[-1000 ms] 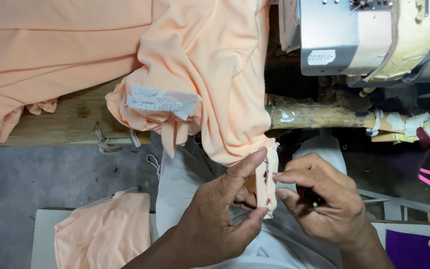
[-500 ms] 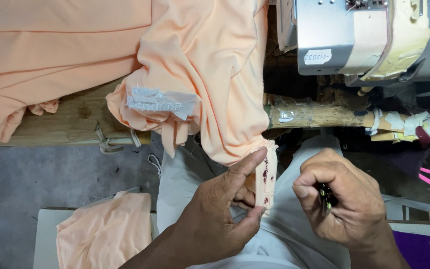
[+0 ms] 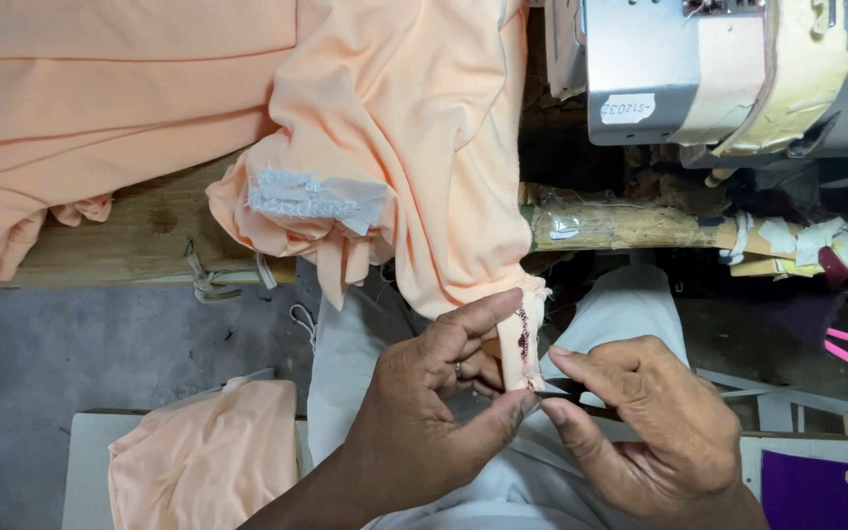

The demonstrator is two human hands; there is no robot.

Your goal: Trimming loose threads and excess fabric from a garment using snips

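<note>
The narrow end of the peach garment (image 3: 414,147) hangs off the front edge of the wooden counter (image 3: 139,231) and tapers into a short fabric strip (image 3: 522,344) with a line of dark red stitching along it; the strip's long axis runs almost straight up and down, just below the counter edge. The left hand (image 3: 434,412) is nearer and has it: thumb and forefinger are closed narrowly on the strip, one pinching near its top, the other at its lower tip. The right hand (image 3: 640,432) sits just to the right of the strip, its fingers curled, forefinger and thumb tips touching the strip's bottom end; I cannot tell whether they grip a small tool. The sewing machine (image 3: 718,69) stands above and to the right of the strip.
</note>
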